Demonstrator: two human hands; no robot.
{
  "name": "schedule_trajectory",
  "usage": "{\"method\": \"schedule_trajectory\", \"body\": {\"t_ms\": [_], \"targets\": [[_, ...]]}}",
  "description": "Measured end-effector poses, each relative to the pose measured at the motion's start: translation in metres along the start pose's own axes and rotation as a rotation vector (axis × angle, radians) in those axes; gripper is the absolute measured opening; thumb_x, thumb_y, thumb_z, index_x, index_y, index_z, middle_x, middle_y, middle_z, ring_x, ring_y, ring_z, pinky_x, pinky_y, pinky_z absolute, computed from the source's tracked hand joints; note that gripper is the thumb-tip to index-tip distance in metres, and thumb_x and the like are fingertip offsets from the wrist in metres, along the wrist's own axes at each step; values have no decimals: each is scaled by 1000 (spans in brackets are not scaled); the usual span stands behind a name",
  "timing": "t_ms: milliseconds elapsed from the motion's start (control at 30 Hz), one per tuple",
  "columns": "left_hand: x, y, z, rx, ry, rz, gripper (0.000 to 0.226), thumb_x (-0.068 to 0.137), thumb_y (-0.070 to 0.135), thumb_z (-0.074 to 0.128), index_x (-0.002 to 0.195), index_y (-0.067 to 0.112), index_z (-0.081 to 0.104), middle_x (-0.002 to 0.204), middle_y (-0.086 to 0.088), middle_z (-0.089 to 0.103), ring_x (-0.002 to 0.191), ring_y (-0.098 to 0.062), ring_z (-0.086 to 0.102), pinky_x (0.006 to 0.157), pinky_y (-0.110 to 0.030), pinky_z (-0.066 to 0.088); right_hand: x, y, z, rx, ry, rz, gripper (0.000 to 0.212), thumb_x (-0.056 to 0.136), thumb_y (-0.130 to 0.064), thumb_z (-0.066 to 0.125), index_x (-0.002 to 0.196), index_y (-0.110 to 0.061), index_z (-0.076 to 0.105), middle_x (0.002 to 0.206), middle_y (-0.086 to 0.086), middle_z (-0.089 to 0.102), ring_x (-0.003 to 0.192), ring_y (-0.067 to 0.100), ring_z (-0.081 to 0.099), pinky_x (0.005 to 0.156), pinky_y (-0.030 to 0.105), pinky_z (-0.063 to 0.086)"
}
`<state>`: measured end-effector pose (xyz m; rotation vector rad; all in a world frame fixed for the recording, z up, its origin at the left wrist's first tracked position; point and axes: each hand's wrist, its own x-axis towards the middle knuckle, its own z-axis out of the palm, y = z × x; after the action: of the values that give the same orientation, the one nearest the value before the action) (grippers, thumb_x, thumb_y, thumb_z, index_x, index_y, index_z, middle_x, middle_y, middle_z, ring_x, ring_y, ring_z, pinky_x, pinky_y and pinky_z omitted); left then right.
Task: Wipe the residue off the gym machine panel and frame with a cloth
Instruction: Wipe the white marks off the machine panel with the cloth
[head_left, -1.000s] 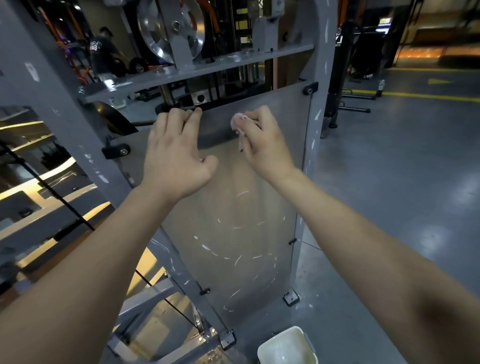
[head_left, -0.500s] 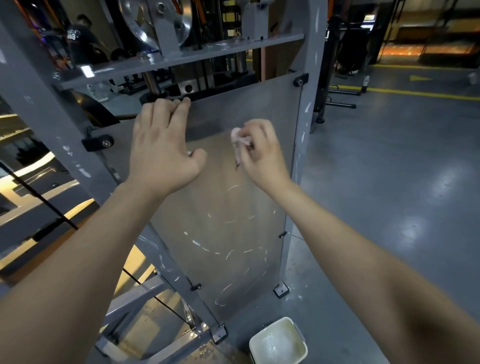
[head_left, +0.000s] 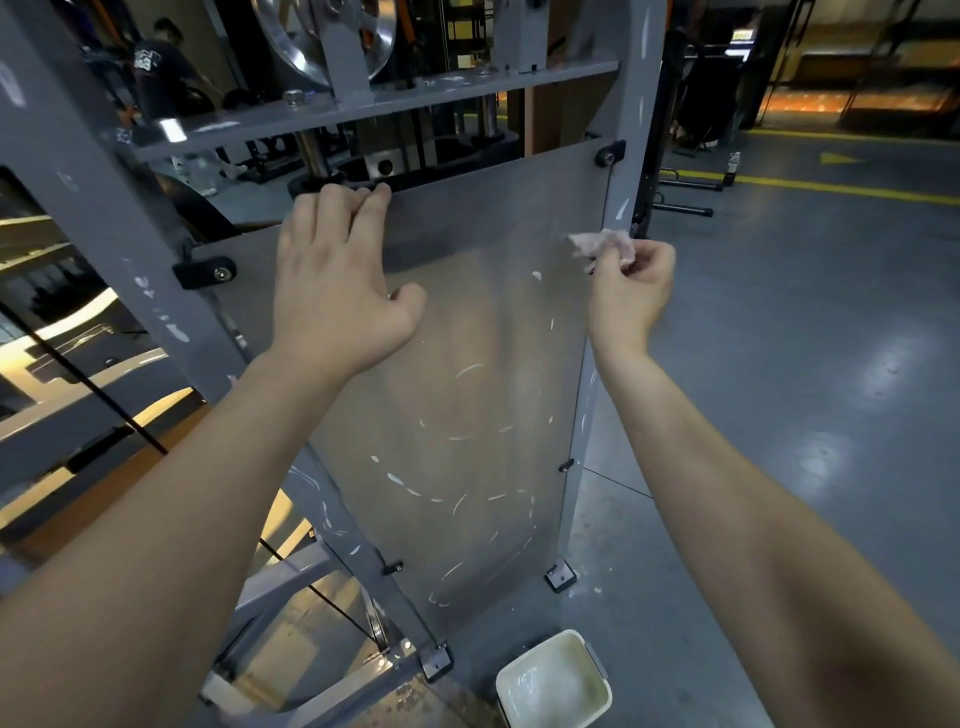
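The likeliest slip from here is smearing rather than lifting: the cloth (head_left: 602, 243) is a small, crumpled, pinkish wad, and a scrap that size may load up fast and drag the white residue (head_left: 467, 371) across the panel (head_left: 467, 312) instead of taking it off. The right hand (head_left: 631, 291) pinches it between thumb and curled fingertips at the panel's upper right edge, just beside the frame (head_left: 631, 130); whether the wad presses on panel, upright or neither is hard to tell from this angle. The left hand (head_left: 337, 280) grips the panel's top edge near its left corner, fingers hooked over it and thumb spread on the face; a hard pull there could flex the thin sheet on its small black clamps (head_left: 205, 271). The panel is flat, matte, translucent grey, marked from the middle to the bottom edge with short curved streaks. The frame is grey-painted steel, flecked white too. A pale square tub (head_left: 571, 675) stands on the glossy floor (head_left: 779, 415) below the bottom right corner, where a step could tip it.
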<state>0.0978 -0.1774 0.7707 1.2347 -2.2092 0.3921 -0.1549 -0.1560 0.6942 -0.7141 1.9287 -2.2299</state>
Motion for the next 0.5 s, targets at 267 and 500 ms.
{"method": "schedule_trajectory", "body": {"t_ms": [267,500], "targets": [[0,-2,2,-3,19,9,86,75,43,47,154,8,38,134,-11,44,127,-34,36,118,-44,28,-17,22,22,-26,-235,-14,15,89,-24,63,82,-32,53,85,0,70,80,21,68,77,49,57],[0,-4,3,10,22,22,86,76,43,46,154,8,37,134,-11,45,128,-34,37,118,-44,27,-4,10,16,19,-270,-93,18,98,-3,59,113,-8,67,116,9,50,81,-24,55,75,2,45]]}}
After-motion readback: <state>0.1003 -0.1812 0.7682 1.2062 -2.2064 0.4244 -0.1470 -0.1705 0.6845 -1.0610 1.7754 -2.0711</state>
